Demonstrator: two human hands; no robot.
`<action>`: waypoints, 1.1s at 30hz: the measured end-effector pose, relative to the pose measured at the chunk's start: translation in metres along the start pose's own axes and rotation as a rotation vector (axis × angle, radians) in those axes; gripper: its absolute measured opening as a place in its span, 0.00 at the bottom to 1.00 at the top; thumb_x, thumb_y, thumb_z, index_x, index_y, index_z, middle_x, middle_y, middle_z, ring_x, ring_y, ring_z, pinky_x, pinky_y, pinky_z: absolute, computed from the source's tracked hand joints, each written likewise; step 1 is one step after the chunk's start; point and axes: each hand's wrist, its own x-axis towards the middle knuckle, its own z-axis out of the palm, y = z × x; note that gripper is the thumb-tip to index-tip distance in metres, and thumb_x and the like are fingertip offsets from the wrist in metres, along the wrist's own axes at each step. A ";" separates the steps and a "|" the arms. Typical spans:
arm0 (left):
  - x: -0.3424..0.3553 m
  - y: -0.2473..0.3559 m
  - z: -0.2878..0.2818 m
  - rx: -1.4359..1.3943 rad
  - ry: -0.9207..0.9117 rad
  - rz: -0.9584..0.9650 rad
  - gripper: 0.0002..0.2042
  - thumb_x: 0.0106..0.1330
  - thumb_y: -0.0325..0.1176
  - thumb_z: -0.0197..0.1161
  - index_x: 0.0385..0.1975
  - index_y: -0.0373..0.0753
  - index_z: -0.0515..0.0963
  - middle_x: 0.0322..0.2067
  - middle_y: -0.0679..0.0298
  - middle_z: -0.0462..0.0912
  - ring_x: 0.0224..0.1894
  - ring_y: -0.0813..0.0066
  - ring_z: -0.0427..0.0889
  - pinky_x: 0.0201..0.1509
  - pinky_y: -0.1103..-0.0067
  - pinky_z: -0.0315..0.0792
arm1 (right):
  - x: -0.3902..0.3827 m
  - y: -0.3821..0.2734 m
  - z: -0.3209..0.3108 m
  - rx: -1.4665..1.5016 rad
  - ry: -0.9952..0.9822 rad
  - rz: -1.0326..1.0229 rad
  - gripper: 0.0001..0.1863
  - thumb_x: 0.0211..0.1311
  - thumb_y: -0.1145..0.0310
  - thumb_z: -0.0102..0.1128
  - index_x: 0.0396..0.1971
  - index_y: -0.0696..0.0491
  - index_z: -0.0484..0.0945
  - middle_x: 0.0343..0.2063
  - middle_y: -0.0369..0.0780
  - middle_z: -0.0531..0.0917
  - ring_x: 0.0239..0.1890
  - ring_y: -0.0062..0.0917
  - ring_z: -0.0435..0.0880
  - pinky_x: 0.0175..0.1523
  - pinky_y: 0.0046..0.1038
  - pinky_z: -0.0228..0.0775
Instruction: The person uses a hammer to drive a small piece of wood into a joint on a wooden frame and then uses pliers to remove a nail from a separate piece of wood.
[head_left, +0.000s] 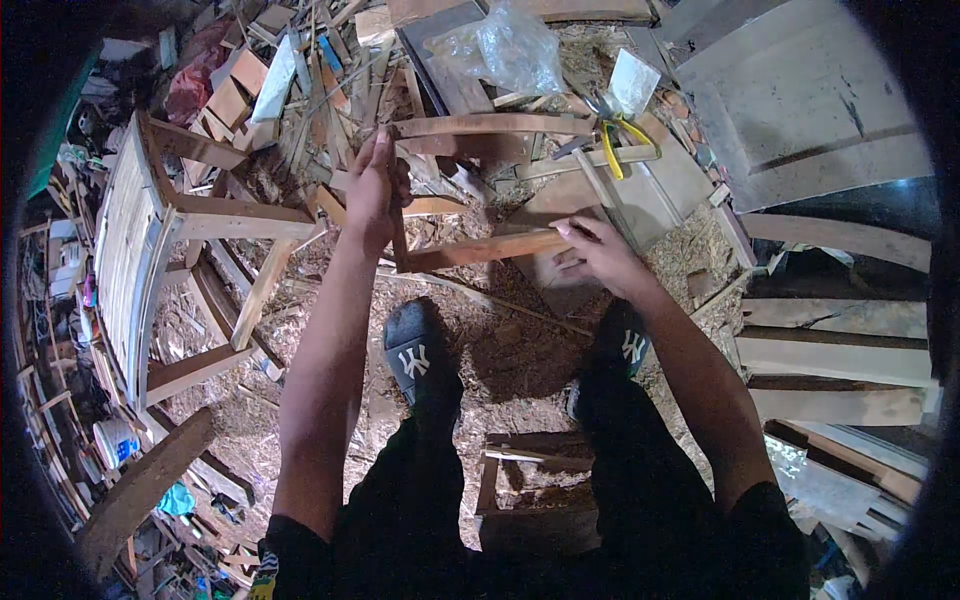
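Observation:
A three-sided wooden frame (487, 250) is held up over the sawdust-covered ground, its two long rails joined by a short piece on the left. My left hand (377, 190) is closed around that short left side. At the right end of the nearer rail, my right hand (603, 255) has its fingers against the wood, thumb and fingertips pinching it. The farther rail (490, 124) is slightly curved, and its right end reaches close to pliers with yellow handles (615, 150). Beneath the frame lies a flat brown board (560, 285) among offcuts.
A wooden stool-like piece with slatted top (120, 245) stands tilted at the left. Scrap wood and a clear plastic bag (510, 50) are heaped at the far side. Grey panels (800, 110) and curved boards (835, 360) line the right. A wooden box (535, 525) sits between my legs.

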 end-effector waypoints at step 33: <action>0.000 -0.035 -0.020 0.680 -0.282 0.034 0.25 0.61 0.46 0.77 0.47 0.30 0.81 0.27 0.62 0.82 0.27 0.79 0.80 0.25 0.79 0.72 | 0.002 -0.063 -0.037 0.167 0.246 -0.474 0.18 0.69 0.63 0.68 0.54 0.54 0.80 0.45 0.34 0.83 0.45 0.21 0.83 0.49 0.33 0.81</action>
